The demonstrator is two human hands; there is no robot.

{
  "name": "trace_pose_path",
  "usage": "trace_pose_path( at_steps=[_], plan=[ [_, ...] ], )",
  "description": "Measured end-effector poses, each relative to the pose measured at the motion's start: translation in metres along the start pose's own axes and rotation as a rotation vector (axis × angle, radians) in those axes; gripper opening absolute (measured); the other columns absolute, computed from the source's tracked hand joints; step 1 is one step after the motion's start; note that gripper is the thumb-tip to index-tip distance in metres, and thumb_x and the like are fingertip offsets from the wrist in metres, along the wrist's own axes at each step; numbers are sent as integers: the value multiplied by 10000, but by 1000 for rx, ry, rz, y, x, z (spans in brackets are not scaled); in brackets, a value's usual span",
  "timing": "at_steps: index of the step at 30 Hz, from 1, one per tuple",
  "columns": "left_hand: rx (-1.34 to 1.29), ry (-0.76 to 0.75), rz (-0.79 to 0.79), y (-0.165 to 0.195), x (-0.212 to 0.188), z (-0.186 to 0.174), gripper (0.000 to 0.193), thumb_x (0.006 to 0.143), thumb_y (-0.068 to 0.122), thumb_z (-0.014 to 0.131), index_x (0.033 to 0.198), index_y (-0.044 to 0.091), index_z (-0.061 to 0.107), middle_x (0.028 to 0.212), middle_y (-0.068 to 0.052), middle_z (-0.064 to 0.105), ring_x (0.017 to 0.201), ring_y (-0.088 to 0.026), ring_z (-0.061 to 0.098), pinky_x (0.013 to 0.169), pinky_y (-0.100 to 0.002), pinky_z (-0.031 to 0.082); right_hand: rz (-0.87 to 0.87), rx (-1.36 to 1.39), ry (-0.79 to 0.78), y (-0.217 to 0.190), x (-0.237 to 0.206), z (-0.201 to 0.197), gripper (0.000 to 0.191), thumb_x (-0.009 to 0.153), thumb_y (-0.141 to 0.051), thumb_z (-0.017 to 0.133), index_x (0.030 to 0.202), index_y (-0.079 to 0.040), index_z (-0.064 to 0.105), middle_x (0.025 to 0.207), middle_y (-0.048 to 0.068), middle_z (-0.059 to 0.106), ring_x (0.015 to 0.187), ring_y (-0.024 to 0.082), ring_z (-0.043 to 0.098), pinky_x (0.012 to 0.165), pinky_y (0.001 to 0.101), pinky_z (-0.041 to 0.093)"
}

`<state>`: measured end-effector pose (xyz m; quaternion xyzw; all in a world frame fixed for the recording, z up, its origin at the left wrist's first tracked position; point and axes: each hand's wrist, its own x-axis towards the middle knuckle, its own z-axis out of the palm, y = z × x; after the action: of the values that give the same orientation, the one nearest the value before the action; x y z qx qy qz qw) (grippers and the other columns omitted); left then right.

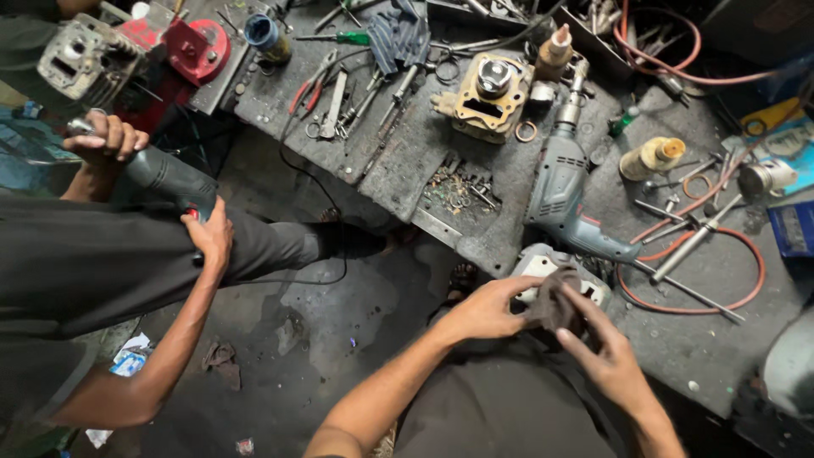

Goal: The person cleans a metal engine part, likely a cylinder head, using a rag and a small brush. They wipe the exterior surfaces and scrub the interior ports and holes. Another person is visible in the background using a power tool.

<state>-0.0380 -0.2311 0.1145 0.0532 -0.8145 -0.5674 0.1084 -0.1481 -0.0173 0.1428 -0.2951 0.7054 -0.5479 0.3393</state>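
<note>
Rag (555, 307): dark cloth, matt, crumpled.
Engine part (543, 263): pale cast metal, dull, grimy.
Drill (561, 191): grey plastic body, slight sheen; metal chuck.
Bench (721, 339): dark, rough, oil-stained surface.
Cylinder block (487, 95): tan-coated metal, matt.
Hose (746, 280): orange, smooth.

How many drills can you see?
2. One grey drill lies on the workbench above the left hand and right hand. Another drill is held by a nearby person's hands. More could hide among the clutter.
</note>
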Motion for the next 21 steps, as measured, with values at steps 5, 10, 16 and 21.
trace_pose_path(
  at_steps=[5,10,16,21],
  plan=[
    [-596,55,-259,19,22,12,327,1045,198,680,1292,-16,682,1147,-48,737,1059,-96,663,959,-286,558,-59,-150,225,-22,-8,12,534,910,-110,724,1417,-28,575,1338,157,648,1222,216,599,1038,341,463],
    [-823,185,-307,22,38,-10,343,1065,258,635,1278,-9,663,1130,-25,722,1026,-94,658,919,-275,551,8,-292,219,-37,-12,-12,583,849,-159,777,1392,-59,589,1153,105,690,1099,183,659,1017,322,501],
    [-290,-541,-58,72,30,-30,327,1026,264,648,1283,63,682,1010,-94,757,896,-86,659,824,-280,548,-115,-86,-11,-48,-10,-29,925,677,-168,866,1454,64,422,1379,176,569,1264,278,525,1063,384,383],
    [-218,-436,-21,71,38,-66,243,996,227,671,1157,63,750,897,-62,773,769,-103,721,730,-287,580,115,2,-355,-40,-17,-44,285,836,-182,853,966,58,770,970,188,778,1047,347,653,954,421,504]
  ],
)
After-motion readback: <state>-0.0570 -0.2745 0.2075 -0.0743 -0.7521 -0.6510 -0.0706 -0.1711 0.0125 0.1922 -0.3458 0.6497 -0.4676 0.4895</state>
